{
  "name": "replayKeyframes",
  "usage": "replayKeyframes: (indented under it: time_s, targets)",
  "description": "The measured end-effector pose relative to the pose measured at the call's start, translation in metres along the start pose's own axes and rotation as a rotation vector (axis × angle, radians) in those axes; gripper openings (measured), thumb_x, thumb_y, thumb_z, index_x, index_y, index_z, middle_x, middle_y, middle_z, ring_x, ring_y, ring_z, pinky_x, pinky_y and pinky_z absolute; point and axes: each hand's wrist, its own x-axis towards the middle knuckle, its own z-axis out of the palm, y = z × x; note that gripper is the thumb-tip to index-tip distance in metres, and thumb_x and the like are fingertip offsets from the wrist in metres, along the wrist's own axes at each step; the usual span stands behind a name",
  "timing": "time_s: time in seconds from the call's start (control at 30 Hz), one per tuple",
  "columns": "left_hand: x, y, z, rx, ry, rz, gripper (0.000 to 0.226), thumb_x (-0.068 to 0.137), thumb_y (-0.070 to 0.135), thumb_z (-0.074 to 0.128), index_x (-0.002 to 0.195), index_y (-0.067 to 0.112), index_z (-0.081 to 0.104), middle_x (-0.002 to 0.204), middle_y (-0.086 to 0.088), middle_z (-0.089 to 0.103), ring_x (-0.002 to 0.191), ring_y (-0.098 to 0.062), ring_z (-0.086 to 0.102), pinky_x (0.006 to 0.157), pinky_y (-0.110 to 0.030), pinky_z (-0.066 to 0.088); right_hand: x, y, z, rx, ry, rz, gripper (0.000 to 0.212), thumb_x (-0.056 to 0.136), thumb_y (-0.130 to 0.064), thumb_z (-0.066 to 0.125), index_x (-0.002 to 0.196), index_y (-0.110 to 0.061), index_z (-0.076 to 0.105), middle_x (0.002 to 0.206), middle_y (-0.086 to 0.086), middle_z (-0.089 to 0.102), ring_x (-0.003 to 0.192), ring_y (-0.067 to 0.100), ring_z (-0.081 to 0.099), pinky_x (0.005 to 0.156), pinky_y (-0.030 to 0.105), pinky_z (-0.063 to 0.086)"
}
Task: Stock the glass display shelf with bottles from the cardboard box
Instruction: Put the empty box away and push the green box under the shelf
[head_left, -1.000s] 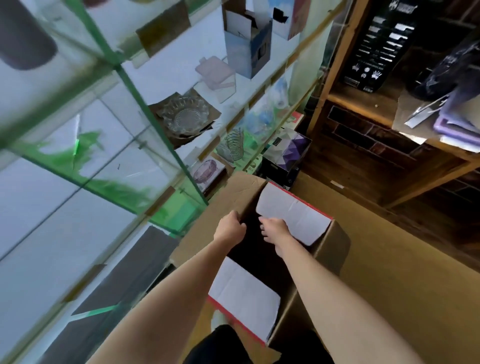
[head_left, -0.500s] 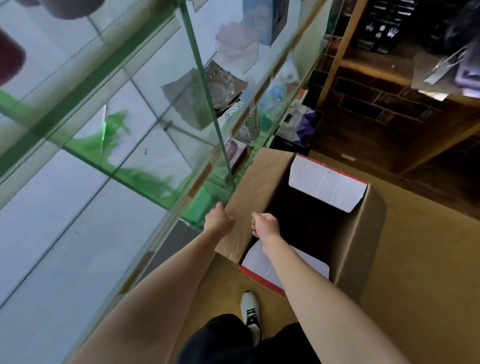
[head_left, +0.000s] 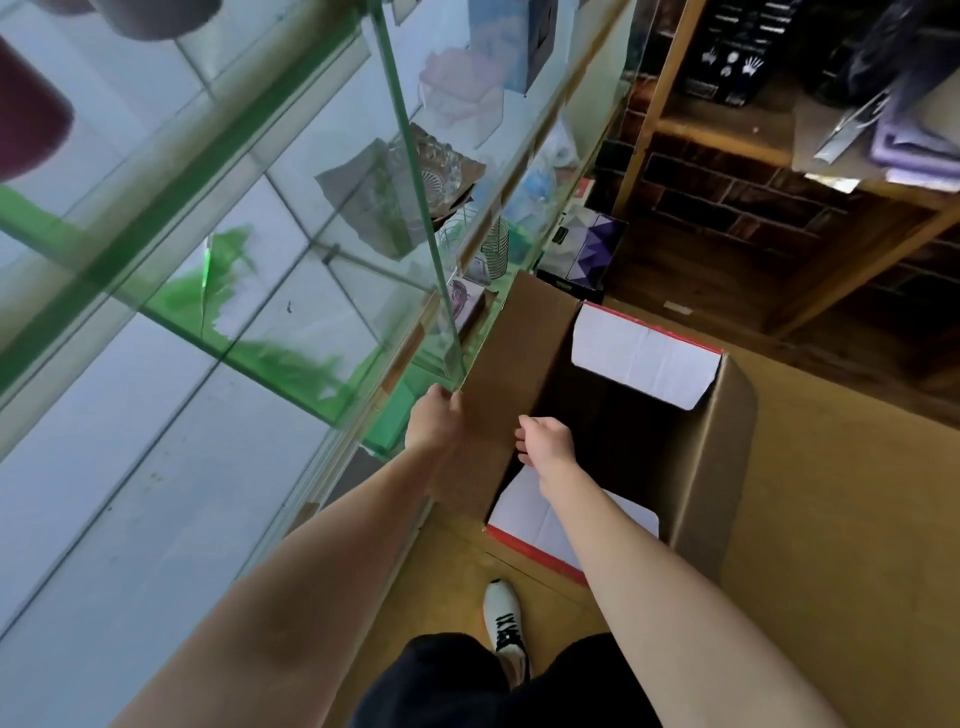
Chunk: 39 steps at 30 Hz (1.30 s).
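White sneaker (head_left: 503, 621) on tan floor (head_left: 841, 545); brick wall (head_left: 727, 192) behind wooden shelving (head_left: 670, 119); purple-patterned box (head_left: 589, 249) beside it.

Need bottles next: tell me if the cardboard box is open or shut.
Open. The cardboard box has its white flaps folded outward and a dark interior; whether bottles remain inside cannot be told.

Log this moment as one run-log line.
left hand grips cardboard box side flap | right hand on inner edge | no bottles visible | glass display shelf alongside
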Motion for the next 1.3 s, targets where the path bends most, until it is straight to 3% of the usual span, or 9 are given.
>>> replayKeyframes:
  time_s: [0.2, 0.33, 0.67, 0.73, 0.8, 0.9, 1.0, 1.1, 1.3]
  targets:
    - [-0.010, 0.045, 0.006, -0.096, -0.113, 0.077, 0.035, 0.102, 0.037, 0.047, 0.093, 0.007, 0.064, 0.083, -0.009, 0.063, 0.075, -0.025, 0.058, 0.064, -0.030, 0.040, -0.008, -0.009, -0.030, 0.064, 0.051, -0.011, 0.017, 0.100, -0.026, 0.056, 0.106, -0.012, 0.063, 0.097, 0.007, 0.068, 0.093, 0.024, 0.066, 0.093, 0.044, 0.057]
    - [-0.026, 0.076, 0.025, -0.174, -0.246, 0.090, 0.030, 0.098, 0.033, 0.053, 0.082, 0.008, 0.060, 0.070, -0.009, 0.059, 0.059, -0.025, 0.059, 0.062, -0.035, 0.053, -0.007, -0.009, -0.057, 0.129, 0.094, 0.005, 0.016, 0.100, -0.024, 0.056, 0.106, -0.011, 0.064, 0.094, 0.006, 0.067, 0.087, 0.024, 0.066, 0.090, 0.046, 0.056]
    - [-0.047, 0.114, 0.103, -0.023, -0.479, 0.083, 0.013, 0.097, 0.018, 0.056, 0.099, 0.010, 0.065, 0.083, -0.011, 0.062, 0.057, -0.020, 0.056, 0.054, -0.028, 0.049, 0.014, 0.005, -0.123, 0.250, 0.122, 0.109, 0.025, 0.103, -0.015, 0.048, 0.118, 0.000, 0.061, 0.116, 0.023, 0.067, 0.096, 0.031, 0.063, 0.095, 0.045, 0.052]
    - [-0.047, 0.111, 0.115, 0.033, -0.487, 0.060, 0.019, 0.096, 0.019, 0.055, 0.107, 0.008, 0.066, 0.086, -0.010, 0.063, 0.066, -0.025, 0.058, 0.063, -0.034, 0.054, 0.015, 0.012, -0.129, 0.243, 0.086, 0.142, 0.022, 0.103, -0.015, 0.048, 0.117, -0.003, 0.061, 0.124, 0.024, 0.064, 0.109, 0.037, 0.065, 0.102, 0.049, 0.049]
    - [-0.049, 0.110, 0.125, 0.085, -0.521, 0.036, 0.020, 0.097, 0.020, 0.055, 0.112, 0.011, 0.065, 0.088, -0.009, 0.062, 0.075, -0.025, 0.059, 0.073, -0.037, 0.057, 0.017, 0.018, -0.133, 0.240, 0.046, 0.165, 0.024, 0.103, -0.016, 0.049, 0.118, -0.001, 0.061, 0.113, 0.019, 0.067, 0.105, 0.036, 0.066, 0.104, 0.050, 0.048]
    - [-0.049, 0.108, 0.136, 0.130, -0.553, 0.011, 0.018, 0.096, 0.023, 0.057, 0.111, 0.017, 0.064, 0.079, -0.004, 0.059, 0.072, -0.021, 0.056, 0.069, -0.032, 0.052, 0.019, 0.025, -0.140, 0.232, 0.019, 0.162, 0.025, 0.102, -0.016, 0.052, 0.120, -0.002, 0.062, 0.089, 0.004, 0.060, 0.079, 0.018, 0.056, 0.087, 0.038, 0.054]
    - [-0.049, 0.113, 0.142, 0.190, -0.523, 0.031, 0.009, 0.095, 0.022, 0.057, 0.102, 0.016, 0.061, 0.075, -0.005, 0.058, 0.064, -0.021, 0.054, 0.070, -0.033, 0.052, 0.019, 0.023, -0.151, 0.248, 0.045, 0.142, 0.017, 0.101, -0.015, 0.053, 0.112, -0.007, 0.064, 0.095, 0.007, 0.060, 0.083, 0.019, 0.056, 0.079, 0.034, 0.053]
    - [-0.053, 0.130, 0.151, 0.166, -0.513, 0.050, 0.022, 0.094, 0.016, 0.053, 0.108, 0.008, 0.067, 0.095, -0.018, 0.068, 0.085, -0.035, 0.066, 0.080, -0.040, 0.056, 0.020, 0.019, -0.170, 0.310, 0.120, 0.115, 0.017, 0.102, -0.009, 0.049, 0.112, -0.005, 0.062, 0.100, 0.011, 0.061, 0.085, 0.020, 0.057, 0.067, 0.027, 0.049]
    - [-0.079, 0.183, 0.200, 0.053, -0.552, 0.089, 0.016, 0.092, 0.011, 0.051, 0.089, 0.013, 0.066, 0.079, -0.008, 0.064, 0.066, -0.024, 0.056, 0.060, -0.031, 0.046, 0.025, 0.024, -0.240, 0.411, 0.254, 0.111, 0.022, 0.103, -0.006, 0.045, 0.118, -0.001, 0.059, 0.100, 0.012, 0.061, 0.076, 0.016, 0.058, 0.066, 0.024, 0.048]
